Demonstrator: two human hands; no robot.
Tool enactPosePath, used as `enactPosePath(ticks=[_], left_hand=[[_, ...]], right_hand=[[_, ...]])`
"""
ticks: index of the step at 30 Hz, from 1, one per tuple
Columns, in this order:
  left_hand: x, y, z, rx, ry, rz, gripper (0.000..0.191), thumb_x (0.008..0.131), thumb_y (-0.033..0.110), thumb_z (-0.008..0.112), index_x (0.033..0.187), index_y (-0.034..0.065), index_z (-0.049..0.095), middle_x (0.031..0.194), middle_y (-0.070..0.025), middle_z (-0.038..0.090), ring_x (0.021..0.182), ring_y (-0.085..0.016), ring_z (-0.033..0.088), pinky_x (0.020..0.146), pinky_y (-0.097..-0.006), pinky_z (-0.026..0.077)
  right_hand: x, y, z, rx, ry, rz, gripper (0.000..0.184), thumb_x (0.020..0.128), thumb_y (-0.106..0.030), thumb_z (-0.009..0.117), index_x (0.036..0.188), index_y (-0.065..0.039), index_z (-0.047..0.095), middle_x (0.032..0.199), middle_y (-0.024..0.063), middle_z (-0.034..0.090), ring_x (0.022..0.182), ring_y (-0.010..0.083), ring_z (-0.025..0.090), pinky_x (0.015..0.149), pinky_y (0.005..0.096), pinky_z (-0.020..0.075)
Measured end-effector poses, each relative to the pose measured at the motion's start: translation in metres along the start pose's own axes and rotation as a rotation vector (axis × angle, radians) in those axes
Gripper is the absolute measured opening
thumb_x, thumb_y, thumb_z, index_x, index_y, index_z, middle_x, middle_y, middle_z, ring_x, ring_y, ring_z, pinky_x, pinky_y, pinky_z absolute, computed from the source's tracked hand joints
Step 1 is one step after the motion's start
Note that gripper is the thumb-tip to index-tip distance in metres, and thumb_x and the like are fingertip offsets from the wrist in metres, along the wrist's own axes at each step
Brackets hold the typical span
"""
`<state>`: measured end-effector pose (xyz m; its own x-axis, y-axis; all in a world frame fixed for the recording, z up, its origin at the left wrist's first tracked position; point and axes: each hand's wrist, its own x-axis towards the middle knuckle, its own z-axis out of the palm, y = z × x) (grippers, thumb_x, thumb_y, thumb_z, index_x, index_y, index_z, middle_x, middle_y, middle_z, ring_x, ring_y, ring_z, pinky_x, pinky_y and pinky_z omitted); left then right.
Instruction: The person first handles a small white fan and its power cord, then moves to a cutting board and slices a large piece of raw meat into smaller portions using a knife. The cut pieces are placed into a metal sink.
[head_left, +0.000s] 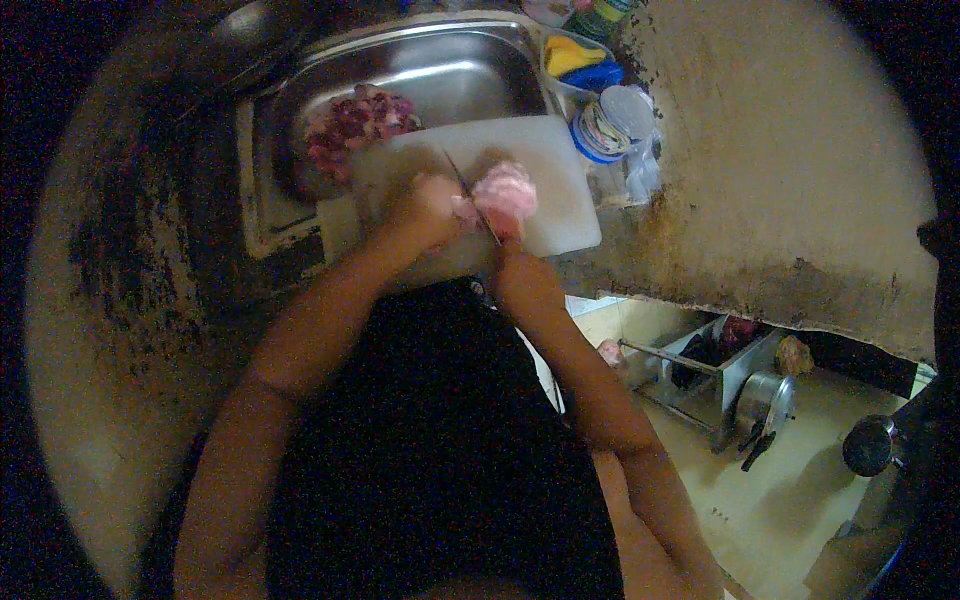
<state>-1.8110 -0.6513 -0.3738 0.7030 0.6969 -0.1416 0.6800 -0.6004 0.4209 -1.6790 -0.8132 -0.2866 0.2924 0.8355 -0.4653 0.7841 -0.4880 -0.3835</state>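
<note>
A white cutting board (559, 161) lies across the near side of a steel sink. On it is a pale pink piece of raw meat (507, 189), with redder flesh at its near end. My right hand (523, 274) is closed at the near end of a knife (466, 184), whose thin dark blade points away across the board at the meat's left side. My left hand (433, 204) grips the left part of the meat beside the blade; its fingers are blurred. Cut chunks of dark red meat (356, 127) are heaped in the sink, beyond the board.
The steel sink (469, 71) has a raised rim. Right of it stand a tub with yellow and blue sponges (574, 60), a lidded jar (607, 127) and a crumpled plastic bag (643, 174). Below right, a metal rack (712, 375) and a steel pot (765, 397) stand near the floor.
</note>
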Motion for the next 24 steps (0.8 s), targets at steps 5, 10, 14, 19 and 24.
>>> enactPosePath(ticks=[5,10,14,19,24], left_hand=[[-0.004,0.000,-0.010,-0.085,0.047,-0.010,0.037,0.083,0.044,0.079,0.092,0.0082,0.076,0.099,-0.0187,0.074,0.095,-0.043,0.071,0.087,-0.0522,0.058],[-0.023,0.014,-0.026,-0.121,0.021,-0.002,0.033,0.085,0.040,0.076,0.091,0.0075,0.077,0.095,-0.0185,0.075,0.091,-0.042,0.072,0.084,-0.0512,0.059],[-0.027,0.026,-0.034,-0.189,-0.006,-0.024,0.026,0.086,0.032,0.074,0.093,0.0073,0.079,0.097,-0.0201,0.076,0.090,-0.042,0.074,0.083,-0.0520,0.060],[-0.021,0.031,-0.028,-0.131,-0.047,-0.082,0.022,0.084,0.026,0.073,0.096,0.0092,0.081,0.099,-0.0204,0.077,0.088,-0.042,0.075,0.083,-0.0522,0.060],[-0.026,0.019,-0.039,-0.151,-0.064,-0.123,0.021,0.083,0.029,0.075,0.088,0.0085,0.078,0.092,-0.0191,0.076,0.083,-0.040,0.075,0.079,-0.0517,0.060]], right_hand=[[-0.032,0.029,0.000,0.036,-0.101,-0.036,0.033,0.105,-0.024,0.052,0.125,0.001,0.055,0.101,0.0337,0.071,0.094,0.0543,0.069,0.085,0.0623,0.0541],[-0.032,0.030,0.016,0.098,-0.136,0.009,0.033,0.105,-0.025,0.053,0.122,0.003,0.058,0.105,0.0356,0.070,0.098,0.0544,0.068,0.087,0.0624,0.0535],[-0.022,0.015,0.019,0.089,-0.051,-0.065,0.033,0.105,-0.022,0.050,0.127,0.001,0.053,0.108,0.0360,0.070,0.099,0.0544,0.069,0.087,0.0627,0.0537],[0.020,-0.006,0.024,0.119,0.044,-0.118,0.043,0.107,-0.022,0.033,0.147,-0.008,0.037,0.106,0.0360,0.070,0.093,0.0550,0.070,0.079,0.0643,0.0560],[-0.003,0.022,0.028,-0.013,-0.052,-0.064,0.033,0.103,-0.024,0.050,0.124,0.002,0.050,0.105,0.0325,0.072,0.095,0.0536,0.070,0.084,0.0636,0.0548]])
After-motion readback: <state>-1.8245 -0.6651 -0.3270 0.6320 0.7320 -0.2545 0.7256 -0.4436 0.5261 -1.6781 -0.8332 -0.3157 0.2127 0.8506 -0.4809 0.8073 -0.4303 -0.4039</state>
